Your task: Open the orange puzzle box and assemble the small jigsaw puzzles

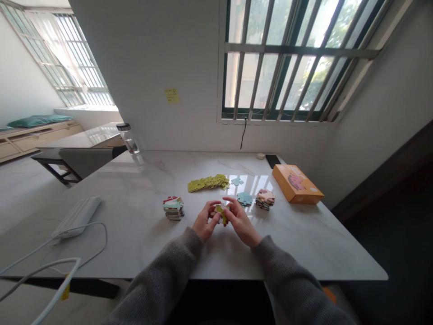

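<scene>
Between my two hands, just above the near middle of the table, is a small bunch of jigsaw puzzle pieces (221,214), yellow-green and white on the side facing me. My left hand (205,221) grips it from the left with thumb and fingers. From the other side my right hand (241,222) has its thumb and fingers closed on the same pieces. Beyond them lies a fanned row of yellow-green puzzle pieces (208,182). Light-blue puzzle pieces (244,198) lie close behind my right hand, with a single pale-blue piece (237,180) farther back.
One stack of puzzle pieces (173,209) stands left of my hands, another stack (265,199) to the right. An orange box (297,184) and a black phone (272,160) sit at the right. A white power strip (79,217) with cables lies left; a bottle (128,139) stands at the back-left corner.
</scene>
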`<state>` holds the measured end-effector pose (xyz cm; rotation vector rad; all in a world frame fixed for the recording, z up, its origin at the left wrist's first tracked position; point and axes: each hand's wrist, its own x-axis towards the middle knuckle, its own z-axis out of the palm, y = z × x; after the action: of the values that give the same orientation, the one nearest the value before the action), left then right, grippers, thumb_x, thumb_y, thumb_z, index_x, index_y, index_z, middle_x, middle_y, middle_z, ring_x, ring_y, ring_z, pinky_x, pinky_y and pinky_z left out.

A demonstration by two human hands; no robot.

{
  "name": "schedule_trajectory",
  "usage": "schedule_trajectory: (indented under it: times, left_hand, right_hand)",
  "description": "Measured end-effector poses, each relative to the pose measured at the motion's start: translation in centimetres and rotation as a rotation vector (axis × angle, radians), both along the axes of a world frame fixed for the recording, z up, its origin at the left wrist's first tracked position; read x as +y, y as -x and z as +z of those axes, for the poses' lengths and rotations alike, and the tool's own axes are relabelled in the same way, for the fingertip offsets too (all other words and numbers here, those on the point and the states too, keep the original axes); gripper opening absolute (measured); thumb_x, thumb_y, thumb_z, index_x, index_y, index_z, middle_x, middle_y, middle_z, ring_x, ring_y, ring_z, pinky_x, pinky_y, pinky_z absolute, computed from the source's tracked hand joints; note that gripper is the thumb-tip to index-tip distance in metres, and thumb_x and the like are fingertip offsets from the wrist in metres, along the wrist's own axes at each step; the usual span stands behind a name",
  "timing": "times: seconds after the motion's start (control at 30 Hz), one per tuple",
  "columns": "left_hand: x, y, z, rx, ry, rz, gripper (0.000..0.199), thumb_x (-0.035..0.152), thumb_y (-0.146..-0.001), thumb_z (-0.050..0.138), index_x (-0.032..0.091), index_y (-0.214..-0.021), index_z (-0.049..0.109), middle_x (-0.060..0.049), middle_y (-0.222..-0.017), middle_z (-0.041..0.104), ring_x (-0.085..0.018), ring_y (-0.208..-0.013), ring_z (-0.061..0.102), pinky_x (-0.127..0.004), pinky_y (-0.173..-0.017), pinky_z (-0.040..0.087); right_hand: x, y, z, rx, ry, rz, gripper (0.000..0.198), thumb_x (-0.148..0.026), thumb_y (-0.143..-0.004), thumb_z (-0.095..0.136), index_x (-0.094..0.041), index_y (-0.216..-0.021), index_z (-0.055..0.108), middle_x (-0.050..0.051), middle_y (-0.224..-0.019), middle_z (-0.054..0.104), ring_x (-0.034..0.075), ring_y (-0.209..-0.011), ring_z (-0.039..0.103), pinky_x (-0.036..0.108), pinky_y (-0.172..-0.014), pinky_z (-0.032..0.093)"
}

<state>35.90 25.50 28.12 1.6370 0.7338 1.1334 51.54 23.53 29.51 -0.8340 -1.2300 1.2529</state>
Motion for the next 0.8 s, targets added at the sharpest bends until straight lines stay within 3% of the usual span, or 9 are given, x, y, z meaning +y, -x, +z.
schedule_trajectory:
  times: [0.17,0.33,0.53,0.8]
  left_hand:
    - [-0.4,3.9,3.5,0.052,-0.069,0.234,0.038,0.041,-0.094,0.053,0.019,-0.124,0.052,-0.006,-0.099,0.063,-0.018,-0.086,0.063,-0.032,-0.080,0.051]
    - [3.2,11.0,6.5,0.149,-0.048,0.542,0.051,0.050,-0.083,0.060,0.014,-0.119,0.058,-0.006,-0.091,0.065,-0.018,-0.076,0.063,-0.029,-0.067,0.051]
    - [6.4,14.4,4.8,0.291,-0.002,0.652,0.057,0.060,-0.074,0.062,0.012,-0.103,0.069,-0.009,-0.084,0.070,-0.020,-0.075,0.063,-0.029,-0.062,0.049]
    - [5.8,13.9,3.7,0.389,-0.080,0.683,0.049,0.053,-0.083,0.050,0.013,-0.102,0.071,-0.010,-0.093,0.071,-0.022,-0.085,0.063,-0.036,-0.079,0.049]
  right_hand:
    - [-0.1,-0.2,-0.1,-0.016,-0.021,-0.038,0.038,-0.039,-0.093,0.056,-0.023,-0.126,0.047,-0.003,-0.082,0.053,0.012,-0.064,0.053,0.028,-0.057,0.047]
    - [-0.1,-0.3,-0.4,-0.110,-0.040,-0.052,0.039,-0.037,-0.092,0.055,-0.022,-0.127,0.045,-0.003,-0.082,0.053,0.012,-0.064,0.052,0.028,-0.057,0.045]
    - [-0.1,-0.2,-0.4,-0.184,-0.066,-0.051,0.042,-0.035,-0.092,0.052,-0.023,-0.131,0.042,-0.003,-0.082,0.053,0.012,-0.062,0.050,0.028,-0.058,0.043]
    - [0.0,-0.3,-0.5,-0.199,-0.063,-0.055,0.044,-0.034,-0.093,0.051,-0.022,-0.134,0.041,-0.003,-0.082,0.053,0.012,-0.062,0.050,0.028,-0.059,0.044]
